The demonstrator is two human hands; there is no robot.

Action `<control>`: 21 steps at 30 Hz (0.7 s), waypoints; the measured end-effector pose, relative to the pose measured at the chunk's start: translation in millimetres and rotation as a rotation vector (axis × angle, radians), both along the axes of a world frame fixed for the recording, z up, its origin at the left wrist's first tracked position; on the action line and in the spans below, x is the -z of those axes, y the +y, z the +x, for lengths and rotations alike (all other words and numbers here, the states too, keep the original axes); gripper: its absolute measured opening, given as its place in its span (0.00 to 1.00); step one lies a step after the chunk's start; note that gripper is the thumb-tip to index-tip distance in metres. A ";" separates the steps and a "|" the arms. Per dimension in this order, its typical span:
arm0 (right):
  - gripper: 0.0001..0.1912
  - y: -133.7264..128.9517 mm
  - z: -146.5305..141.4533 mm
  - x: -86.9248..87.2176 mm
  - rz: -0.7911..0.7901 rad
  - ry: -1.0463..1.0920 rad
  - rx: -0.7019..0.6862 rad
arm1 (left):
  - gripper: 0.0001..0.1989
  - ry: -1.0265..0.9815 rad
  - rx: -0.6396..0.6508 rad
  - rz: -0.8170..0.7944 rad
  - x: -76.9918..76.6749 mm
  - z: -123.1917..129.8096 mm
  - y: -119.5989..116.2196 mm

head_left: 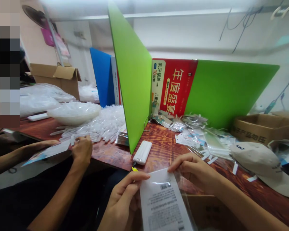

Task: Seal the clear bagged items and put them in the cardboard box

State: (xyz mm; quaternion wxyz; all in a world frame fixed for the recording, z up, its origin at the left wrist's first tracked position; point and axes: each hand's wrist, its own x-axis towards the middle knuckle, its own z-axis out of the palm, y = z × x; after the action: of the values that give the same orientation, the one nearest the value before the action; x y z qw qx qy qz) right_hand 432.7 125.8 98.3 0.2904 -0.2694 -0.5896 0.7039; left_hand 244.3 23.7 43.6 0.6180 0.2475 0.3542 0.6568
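Observation:
A white printed card (162,205) in a clear plastic sleeve hangs upright in front of me, its barcode and text facing me. My left hand (125,195) pinches the sleeved card at its upper left corner. At the upper right corner, my right hand (192,168) grips the top edge with thumb and fingers. Just beyond the card, a white power bank (143,152) with a yellow-tipped cable lies on the table. Right of it is a pile of sleeved cards (202,138), with several small white strips (235,168) along the table edge.
A green divider (132,80) stands left of the power bank. A cardboard box (262,128) and a beige cap (260,163) lie at the right. On the left, a co-worker's hands (83,147) hold a card near many white plastic pieces (96,125). Another box (212,210) sits below.

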 end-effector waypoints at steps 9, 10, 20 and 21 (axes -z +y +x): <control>0.08 4.0 8.3 11.4 0.097 -0.047 -0.128 | 0.10 0.601 -0.143 0.144 14.2 -11.4 2.5; 0.10 4.4 8.6 11.9 0.103 -0.049 -0.133 | 0.10 0.617 -0.146 0.145 13.8 -11.6 2.5; 0.15 9.4 12.0 14.6 0.153 0.033 0.039 | 0.51 0.066 0.079 0.059 21.0 -0.7 19.3; 0.13 9.1 11.6 14.5 0.159 0.045 0.053 | 0.54 0.103 0.106 0.069 24.3 -0.7 20.5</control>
State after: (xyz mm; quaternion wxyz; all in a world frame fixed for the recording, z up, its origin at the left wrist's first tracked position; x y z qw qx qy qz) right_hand 444.3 134.9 83.7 0.3424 -0.2451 -0.6297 0.6528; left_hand 243.7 44.2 19.3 0.6238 0.3207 0.3491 0.6214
